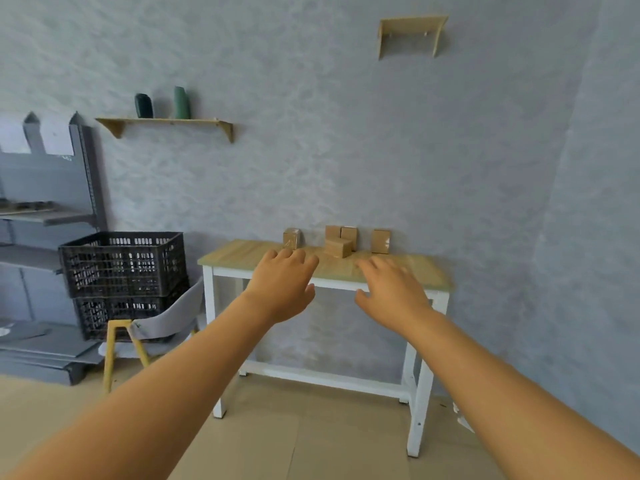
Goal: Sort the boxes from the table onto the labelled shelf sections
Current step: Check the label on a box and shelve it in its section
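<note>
Hands were both empty, fingers spread and extended forward: left hand and right hand hovered short of the worktop, touching nothing. Beyond them, along the worktop's far edge by the wall, stood the boxes: a lone left box nearest the left hand, a middle cluster between both, and a right box beyond the right hand. The shelf unit lay well apart, far left.

brown boxes, black crates
</note>
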Demonstrator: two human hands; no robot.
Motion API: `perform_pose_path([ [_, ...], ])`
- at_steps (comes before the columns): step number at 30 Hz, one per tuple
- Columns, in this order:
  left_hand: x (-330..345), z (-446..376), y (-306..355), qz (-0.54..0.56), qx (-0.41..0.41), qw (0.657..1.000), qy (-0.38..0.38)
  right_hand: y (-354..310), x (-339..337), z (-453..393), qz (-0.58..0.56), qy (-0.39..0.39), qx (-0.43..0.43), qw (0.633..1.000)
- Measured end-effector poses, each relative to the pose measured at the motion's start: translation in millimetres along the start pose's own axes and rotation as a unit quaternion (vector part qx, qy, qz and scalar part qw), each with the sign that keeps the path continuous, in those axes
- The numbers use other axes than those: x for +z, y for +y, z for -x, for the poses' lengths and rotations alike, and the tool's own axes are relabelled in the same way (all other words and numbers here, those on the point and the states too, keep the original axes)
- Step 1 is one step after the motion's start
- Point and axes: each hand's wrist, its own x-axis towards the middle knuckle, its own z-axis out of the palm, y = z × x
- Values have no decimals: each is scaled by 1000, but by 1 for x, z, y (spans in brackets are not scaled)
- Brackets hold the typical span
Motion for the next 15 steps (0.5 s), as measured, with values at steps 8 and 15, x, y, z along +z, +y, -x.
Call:
perform_pose_path([
  [8,109,-99,-82,3,-5,1000,-10,15,92,-137,5,-15,-1,1000],
  [15,189,-196,-137,0,12,1000,-28,45,154,-243,-2,-15,29,999],
])
